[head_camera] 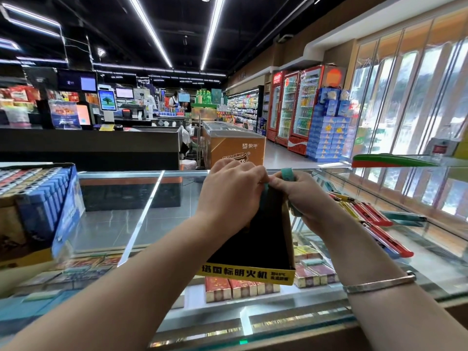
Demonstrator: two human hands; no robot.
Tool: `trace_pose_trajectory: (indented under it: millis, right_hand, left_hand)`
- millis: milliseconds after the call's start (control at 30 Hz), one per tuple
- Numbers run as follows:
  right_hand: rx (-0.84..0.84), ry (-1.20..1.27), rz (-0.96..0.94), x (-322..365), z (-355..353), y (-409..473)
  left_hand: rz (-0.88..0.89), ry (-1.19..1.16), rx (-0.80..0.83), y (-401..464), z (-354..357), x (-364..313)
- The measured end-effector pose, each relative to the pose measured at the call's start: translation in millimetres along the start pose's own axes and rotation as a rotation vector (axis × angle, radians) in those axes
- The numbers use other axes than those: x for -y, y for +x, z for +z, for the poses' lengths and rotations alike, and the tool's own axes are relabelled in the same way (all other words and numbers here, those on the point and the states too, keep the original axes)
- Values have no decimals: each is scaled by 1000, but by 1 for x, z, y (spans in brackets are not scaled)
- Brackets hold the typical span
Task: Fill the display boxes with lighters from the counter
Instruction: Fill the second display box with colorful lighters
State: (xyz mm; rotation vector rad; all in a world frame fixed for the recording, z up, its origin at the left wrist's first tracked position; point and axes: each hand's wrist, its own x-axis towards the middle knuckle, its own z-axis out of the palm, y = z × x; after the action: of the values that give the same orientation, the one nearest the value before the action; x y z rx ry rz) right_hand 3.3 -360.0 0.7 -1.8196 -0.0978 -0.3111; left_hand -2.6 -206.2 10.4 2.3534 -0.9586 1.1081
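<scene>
Head view: a black display box (pixel 263 239) with a yellow front strip is held tilted over the glass counter (pixel 141 219), its long axis running from 6 o'clock, nearest the person, up towards 12 o'clock, where both hands meet at its far end. The left hand (pixel 233 191) is curled over the box's far left corner, fingers bent and gripping the edge. The right hand (pixel 298 196) is closed around teal lighters (pixel 287 174), one tip seen poking above the knuckles and another below the palm; how many are held cannot be told. The box's interior appears dark and largely unfilled, though its far end is hidden by the hands.

Loose lighters (pixel 367 211), red, yellow and teal, are spread on the counter at 3 o'clock from the box, well apart from the left hand and just beside the right forearm. Their long axes lie roughly from 10 o'clock to 4 o'clock, skewed to the box's own line. The right hand is judged the nearer for any further pick-up, with the left kept on the box to steady it. A full box of blue lighters (pixel 40 198) stands at 9 o'clock. A bangle (pixel 379 283) is worn on the right wrist.
</scene>
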Motion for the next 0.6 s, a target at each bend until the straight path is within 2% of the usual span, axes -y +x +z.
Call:
trace_pose_trajectory:
  millis: [133, 300, 500, 600]
  right_hand:
    - [15, 28, -5, 2, 0, -1]
    - [12, -9, 33, 3, 1, -3]
    - [-15, -4, 32, 4, 1, -4]
    - [-19, -21, 32, 3, 2, -4]
  left_hand:
    - [85, 66, 34, 1, -2, -2]
    - [-54, 13, 77, 2, 2, -2]
    - [30, 132, 105, -1, 6, 1]
    - [-67, 67, 137, 0, 2, 1]
